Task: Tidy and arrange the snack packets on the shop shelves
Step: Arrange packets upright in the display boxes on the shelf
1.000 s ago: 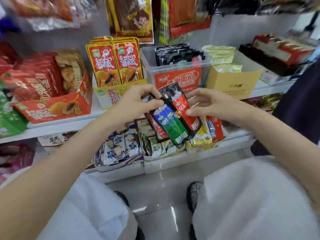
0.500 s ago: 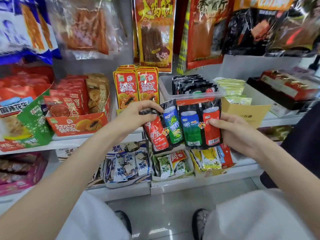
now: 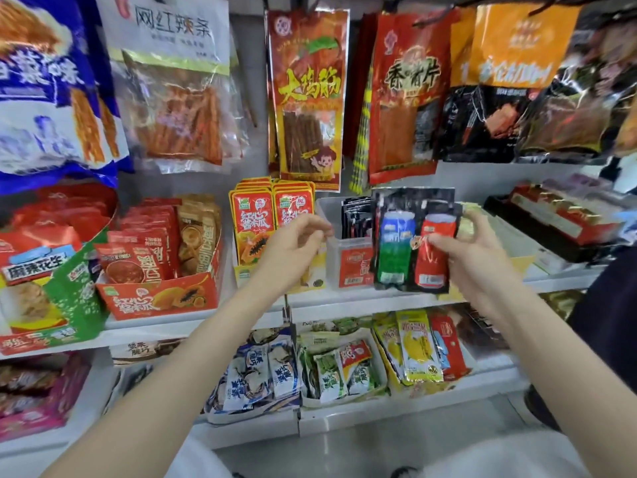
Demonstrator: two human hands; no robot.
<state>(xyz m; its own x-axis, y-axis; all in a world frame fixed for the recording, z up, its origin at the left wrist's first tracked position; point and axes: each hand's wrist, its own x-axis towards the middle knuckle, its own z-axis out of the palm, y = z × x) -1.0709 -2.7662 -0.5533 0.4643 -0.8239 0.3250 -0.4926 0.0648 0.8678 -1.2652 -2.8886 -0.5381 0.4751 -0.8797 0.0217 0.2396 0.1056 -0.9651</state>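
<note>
White shop shelves (image 3: 379,300) carry boxed snacks, with large bags hanging above. At the middle shelf, the right hand (image 3: 472,250) pinches a fanned bunch of black snack packets (image 3: 412,241) printed with blue-green and red cans, holding them upright just in front of a clear plastic tub (image 3: 339,251) of similar black packets. The left hand (image 3: 293,251) hovers beside the tub, its grip loosely curled and holding nothing, before the red papaya packets (image 3: 255,219).
</note>
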